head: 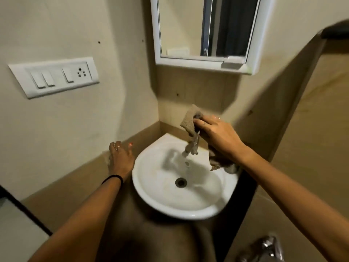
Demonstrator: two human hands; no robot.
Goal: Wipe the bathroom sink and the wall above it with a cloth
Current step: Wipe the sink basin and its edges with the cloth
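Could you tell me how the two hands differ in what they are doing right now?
The right hand holds a brown cloth over the tap at the back of the sink; the left hand holds nothing and rests with fingers spread against the wall beside the sink. The right hand is raised above the basin; the left sits lower, off its rim. Both wear a ring.

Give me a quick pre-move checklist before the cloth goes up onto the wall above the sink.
1. Cloth held by right hand: ok.
2. Left hand free, resting by the left wall next to the sink: ok.
3. Tap clear of the cloth: not ok, the cloth drapes over it.
4. Wall patch under the mirror cabinet unobstructed: ok.
5. Water off: cannot tell, blurred.
6. Switch panel away from the wiping path: ok.
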